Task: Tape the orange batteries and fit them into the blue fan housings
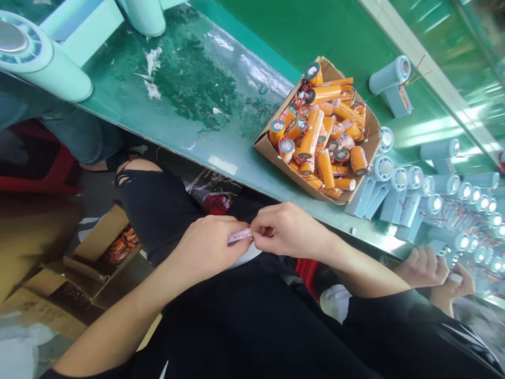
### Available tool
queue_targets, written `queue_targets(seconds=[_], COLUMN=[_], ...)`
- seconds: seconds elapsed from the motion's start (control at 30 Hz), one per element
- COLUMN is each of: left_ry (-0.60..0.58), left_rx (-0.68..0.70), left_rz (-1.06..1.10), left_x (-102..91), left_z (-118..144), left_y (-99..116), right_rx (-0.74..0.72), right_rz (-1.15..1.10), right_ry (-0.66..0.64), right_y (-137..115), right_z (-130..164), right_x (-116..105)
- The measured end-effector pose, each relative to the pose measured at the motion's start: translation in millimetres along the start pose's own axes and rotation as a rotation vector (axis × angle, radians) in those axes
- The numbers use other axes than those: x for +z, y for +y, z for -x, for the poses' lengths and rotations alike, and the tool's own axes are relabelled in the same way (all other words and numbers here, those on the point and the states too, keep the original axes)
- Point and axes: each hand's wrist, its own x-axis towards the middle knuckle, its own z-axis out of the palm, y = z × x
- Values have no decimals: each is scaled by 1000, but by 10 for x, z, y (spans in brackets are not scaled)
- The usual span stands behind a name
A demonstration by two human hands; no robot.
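Below the bench, both hands (252,239) pinch a label strip (239,235).

A small white label strip (239,235) with red print is pinched between the fingertips of the left hand (209,247) and the right hand (286,229). It lies nearly level, tilted slightly up toward the right, held over the lap below the bench edge. Its print is too small to read.

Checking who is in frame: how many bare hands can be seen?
4: left hand and right hand pinch a small label at centre; another person's two hands at right edge.
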Motion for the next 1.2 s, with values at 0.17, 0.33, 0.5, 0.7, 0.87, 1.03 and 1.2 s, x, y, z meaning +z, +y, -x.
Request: queue_targets(seconds=[0.17,0.33,0.5,0.7,0.87,1.03,1.2], left_ry=[-20,10,18,16,24,57,83], left_rx=[-24,0,4,-34,-30,36,142], left_rz=[-9,0,29,-9,-49,-14,69], left_x=[-1,-4,25,42,45,61,47], left_z=[-13,0,15,8,5,62,213], left_y=[26,29,43,94,139,144,-83], right_rx=[-51,-89,-93,-31,7,282,494], right_rz=[-22,9,-12,-48,-49,-467,-1261], right_ry=[-14,-38,-36,-70,-104,-39,362], right_y=[10,-5,-26,-47,-81,26,154], right_z=[20,37,31,12,0,42,159], right_x=[-64,-93,-57,-68,-108,108,582])
